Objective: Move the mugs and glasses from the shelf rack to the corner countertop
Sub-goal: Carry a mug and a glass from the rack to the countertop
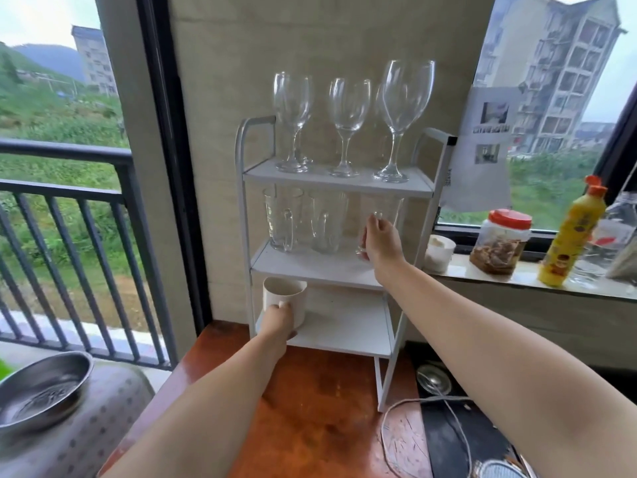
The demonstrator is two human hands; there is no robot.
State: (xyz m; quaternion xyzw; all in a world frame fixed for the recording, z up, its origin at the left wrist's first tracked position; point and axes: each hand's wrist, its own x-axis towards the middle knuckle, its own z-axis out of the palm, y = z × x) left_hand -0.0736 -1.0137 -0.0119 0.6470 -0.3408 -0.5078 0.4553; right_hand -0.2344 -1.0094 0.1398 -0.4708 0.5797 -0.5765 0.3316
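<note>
A white three-tier shelf rack (341,182) stands on a reddish-brown countertop (310,408). Several wine glasses (348,125) stand on its top tier. Two clear glass mugs (281,219) remain free on the middle tier. My right hand (381,241) is closed on a third glass mug (382,208) at the right end of that tier. My left hand (277,326) grips the handle of a white ceramic mug (284,298) at the left front of the bottom tier.
A steel bowl (41,388) sits at the lower left. On the window sill at right stand a small white cup (437,253), a red-lidded jar (501,241) and a yellow bottle (572,236). A cord (431,408) lies beside the rack's foot.
</note>
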